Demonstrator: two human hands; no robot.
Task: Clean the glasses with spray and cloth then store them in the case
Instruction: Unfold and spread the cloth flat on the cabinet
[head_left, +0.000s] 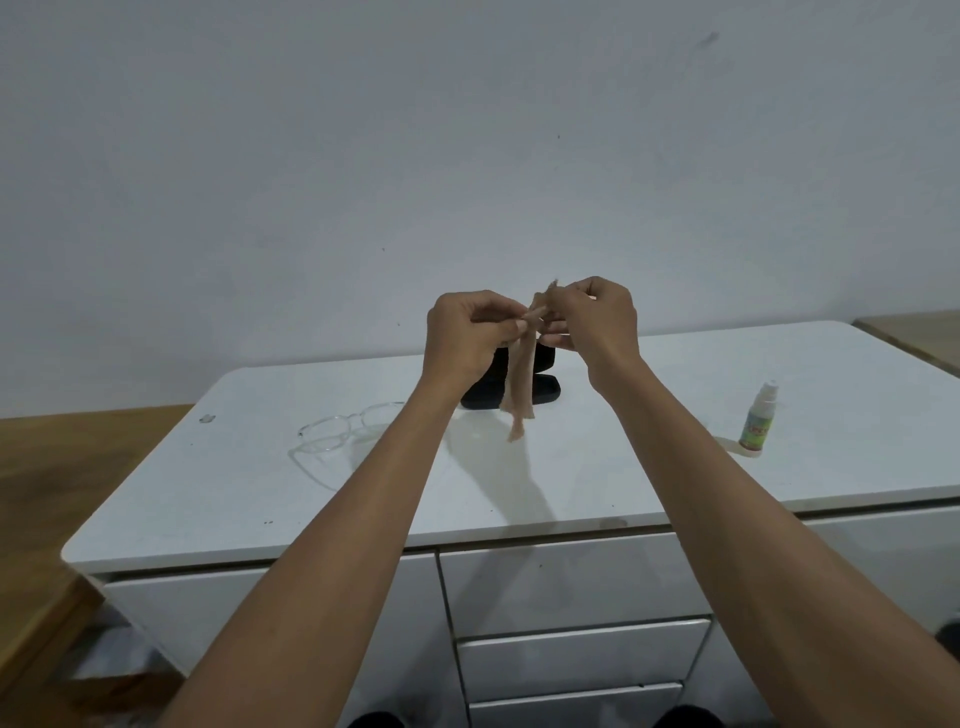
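Two bare forearms: both extended forward and upward, converging toward the centre. Left hand (467, 332): raised, back toward the camera, fingers curled, thumb and forefinger pinching the cloth (521, 384). Right hand (595, 317): raised level with the left, just beside it, fingers curled, pinching the cloth's upper end. Wrists: slightly bent inward.

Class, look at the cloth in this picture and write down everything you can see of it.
The cloth is a thin, soft-looking piece of beige fabric, bunched into a narrow strip. Both hands pinch its top end in the air: the left hand from one side, the right hand from the other. The rest hangs straight down, ending in a loose, ragged-looking tip above the white cabinet top, apparently without touching it. It hangs in front of the black case.
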